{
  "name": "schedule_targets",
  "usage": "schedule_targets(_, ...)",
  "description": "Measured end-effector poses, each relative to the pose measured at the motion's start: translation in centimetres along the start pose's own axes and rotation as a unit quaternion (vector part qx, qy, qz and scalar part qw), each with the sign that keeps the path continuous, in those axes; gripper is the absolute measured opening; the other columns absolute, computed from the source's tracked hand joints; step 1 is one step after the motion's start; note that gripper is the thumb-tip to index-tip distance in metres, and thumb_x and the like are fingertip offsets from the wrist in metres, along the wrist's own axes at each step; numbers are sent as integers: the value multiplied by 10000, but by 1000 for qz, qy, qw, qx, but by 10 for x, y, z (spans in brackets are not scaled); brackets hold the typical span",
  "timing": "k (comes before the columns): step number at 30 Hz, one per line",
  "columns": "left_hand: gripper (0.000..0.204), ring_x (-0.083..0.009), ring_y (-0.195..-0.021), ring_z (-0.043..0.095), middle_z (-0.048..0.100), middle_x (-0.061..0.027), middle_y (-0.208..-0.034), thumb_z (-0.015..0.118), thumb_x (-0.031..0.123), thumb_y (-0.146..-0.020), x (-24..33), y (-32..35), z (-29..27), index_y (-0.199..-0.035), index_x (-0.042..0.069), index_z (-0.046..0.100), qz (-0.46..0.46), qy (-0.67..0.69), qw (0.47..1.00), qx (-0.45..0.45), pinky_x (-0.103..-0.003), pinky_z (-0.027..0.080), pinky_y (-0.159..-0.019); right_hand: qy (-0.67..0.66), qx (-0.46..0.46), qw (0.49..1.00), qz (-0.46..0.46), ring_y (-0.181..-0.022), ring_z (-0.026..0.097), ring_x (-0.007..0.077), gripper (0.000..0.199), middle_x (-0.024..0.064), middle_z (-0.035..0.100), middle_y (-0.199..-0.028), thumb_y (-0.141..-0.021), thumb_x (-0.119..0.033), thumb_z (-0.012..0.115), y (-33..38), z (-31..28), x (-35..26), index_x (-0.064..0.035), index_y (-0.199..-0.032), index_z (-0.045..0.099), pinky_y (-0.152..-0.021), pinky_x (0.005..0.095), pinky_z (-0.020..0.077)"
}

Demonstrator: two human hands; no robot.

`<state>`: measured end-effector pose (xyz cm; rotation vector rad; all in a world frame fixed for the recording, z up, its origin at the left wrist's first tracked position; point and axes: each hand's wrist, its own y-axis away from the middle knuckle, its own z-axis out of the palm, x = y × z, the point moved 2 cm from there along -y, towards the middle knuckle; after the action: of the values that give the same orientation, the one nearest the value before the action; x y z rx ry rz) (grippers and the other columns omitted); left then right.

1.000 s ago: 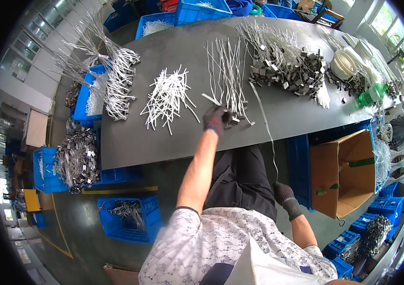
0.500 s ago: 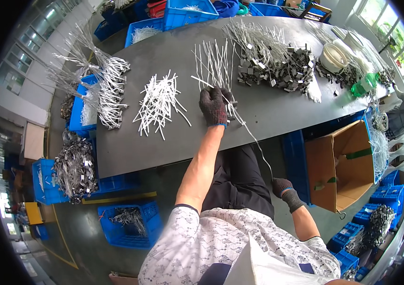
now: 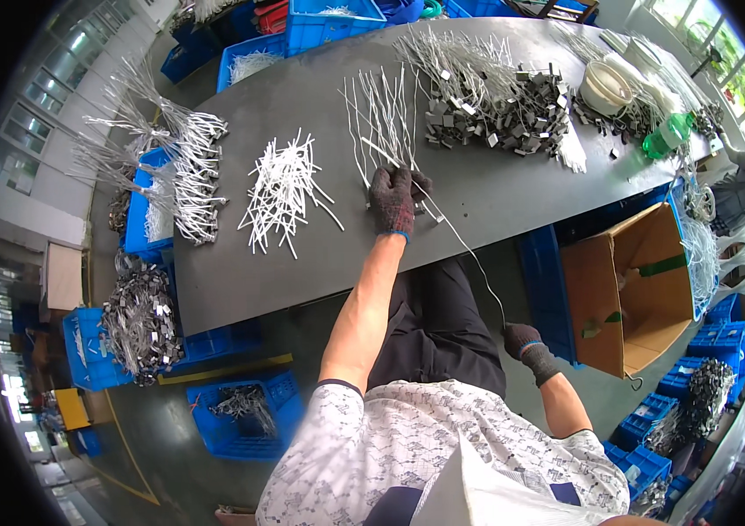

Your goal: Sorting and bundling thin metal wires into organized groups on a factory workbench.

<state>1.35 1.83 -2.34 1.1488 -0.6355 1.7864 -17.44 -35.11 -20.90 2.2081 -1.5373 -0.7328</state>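
Observation:
My left hand (image 3: 392, 202), in a dark knitted glove, is closed over the near end of a bunch of thin pale wires (image 3: 390, 114) on the table. A short white tube (image 3: 374, 149) pokes out beyond its fingers. One long wire (image 3: 476, 257) runs from beside this hand over the table's edge to my right hand (image 3: 526, 340). That hand, gloved too, is low beside my right thigh, closed on the wire's end. Small dark grey blocks partly show under the left hand. Left of it lies a loose pile of white tubes (image 3: 285, 188).
Wires with grey blocks (image 3: 521, 114) are heaped on the dark table (image 3: 241, 285), near a white bucket (image 3: 605, 88) and a green bottle (image 3: 666, 136). Bundled wires (image 3: 192, 175) line the left edge. An open cardboard box (image 3: 596, 302) stands right of my legs; blue crates (image 3: 249, 438) surround the table.
My view has shifted slightly. The white tube at my left hand points more steeply away from me. Both hands stay closed in nearly the same places, the wire still stretched between them.

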Motion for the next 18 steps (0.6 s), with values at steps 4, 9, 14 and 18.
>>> schedule_targets(4, 166, -180, -766, 716, 721, -85, -885, 667, 186, -980, -32, 11, -10, -1020, 25, 675, -125, -56, 982, -132, -318, 618, -711, 0, 10, 1000, -9, -910, 705, 404, 200, 195, 724, -933, -889, -194, 567, 0, 1, -6, -96, -997, 705, -760, 504, 556)
schedule_targets(9, 201, -123, -767, 688, 725, -33, -916, 741, 203, -935, -36, 24, 6, -1065, 49, 734, -182, -100, 974, -92, -288, 604, -721, 12, -38, 996, -78, -912, 700, 405, 203, 212, 720, -945, -889, -166, 571, -4, 7, 17, -93, -985, 734, -774, 481, 557)
schedule_targets(14, 227, -144, -838, 707, 744, -69, -957, 728, 226, -949, -50, 58, 26, -1013, 8, 736, -205, -100, 957, -180, -282, 588, -800, -401, 336, 835, -169, -845, 658, 423, 305, 189, 671, -913, -906, -102, 661, -4, -176, -118, -35, -1197, 602, -716, 434, 535)
schedule_targets(18, 227, -154, -913, 698, 745, -72, -991, 721, 216, -954, -31, 85, 24, -1017, -2, 733, -189, -94, 951, -224, -298, 565, -874, -466, 391, 786, -110, -850, 681, 389, 338, 190, 706, -949, -1001, -280, 569, -37, -195, -129, -34, -1227, 615, -743, 414, 537)
